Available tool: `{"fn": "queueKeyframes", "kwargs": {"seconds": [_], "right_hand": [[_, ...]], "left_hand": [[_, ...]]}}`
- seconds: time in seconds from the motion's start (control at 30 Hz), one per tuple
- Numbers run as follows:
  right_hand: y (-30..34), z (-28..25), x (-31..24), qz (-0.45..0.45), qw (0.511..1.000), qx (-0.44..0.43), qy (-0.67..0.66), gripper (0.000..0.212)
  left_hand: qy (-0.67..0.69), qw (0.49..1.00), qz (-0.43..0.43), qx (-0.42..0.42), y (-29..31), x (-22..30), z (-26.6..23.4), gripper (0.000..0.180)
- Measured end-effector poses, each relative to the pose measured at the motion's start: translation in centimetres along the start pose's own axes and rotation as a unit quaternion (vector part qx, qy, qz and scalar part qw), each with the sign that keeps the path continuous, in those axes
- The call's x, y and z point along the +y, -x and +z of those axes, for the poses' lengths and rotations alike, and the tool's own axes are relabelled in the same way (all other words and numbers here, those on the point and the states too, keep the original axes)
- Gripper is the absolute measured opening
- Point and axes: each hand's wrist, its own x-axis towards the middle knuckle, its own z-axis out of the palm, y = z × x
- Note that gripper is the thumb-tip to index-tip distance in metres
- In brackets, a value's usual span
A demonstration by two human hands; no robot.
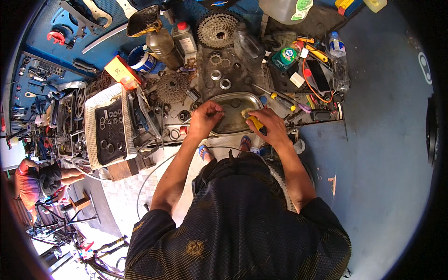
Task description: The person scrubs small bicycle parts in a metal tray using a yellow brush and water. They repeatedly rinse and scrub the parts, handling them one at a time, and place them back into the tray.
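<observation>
An oval metal tray (pixel 233 125) with murky liquid in it lies on the bench in front of me. Over its left side is my left hand (pixel 204 121), its fingertips pinched together; whatever they hold is too small to make out. My right hand (pixel 273 127) grips a brush (pixel 255 122) with a yellow and black handle. The pale bristles point left, over the tray. A dark ring (pixel 235 102) shows near the tray's far rim. Two metal rings, one of them a silver ring (pixel 225 84), sit on the bench just beyond.
A white basket (pixel 93 135) holding several rings and bearings stands at the left. Cassette sprockets (pixel 218 30), bottles and an orange box (pixel 122 72) crowd the back. Screwdrivers (pixel 283 101), a phone (pixel 318 74) and a water bottle (pixel 339 65) lie right. Another person (pixel 39 182) is at far left.
</observation>
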Motion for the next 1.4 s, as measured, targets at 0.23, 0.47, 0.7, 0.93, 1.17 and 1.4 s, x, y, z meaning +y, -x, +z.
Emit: {"fn": "queueKeyframes", "kwargs": {"seconds": [0.23,0.47,0.7,0.93,1.17,1.4], "right_hand": [[-0.2,-0.2,0.2,0.028,1.000,0.000,0.014,0.030],[-2.6,2.8,-4.1,0.112,0.942,-0.038,-0.313,0.025],[-3.3,3.1,-2.9,0.158,0.953,-0.024,-0.256,0.025],[-2.8,4.8,-2.7,0.190,0.932,-0.001,-0.309,0.028],[-2.3,5.4,-2.2,0.202,0.921,0.014,-0.333,0.029],[-1.6,3.7,-0.2,0.231,0.959,-0.043,-0.157,0.032]], "left_hand": [[-0.024,0.997,-0.075,-0.010,0.9,-0.1,0.2,0.017],[-0.119,0.992,0.036,0.029,1.3,-0.6,1.1,0.017],[0.071,0.990,-0.121,0.015,1.2,-1.4,0.9,0.010],[0.220,0.969,-0.111,0.027,1.0,-1.2,1.3,0.011],[0.230,0.967,-0.111,0.022,1.0,-1.0,1.3,0.009],[0.222,0.958,-0.183,0.025,1.2,-0.5,0.8,0.016]]}}
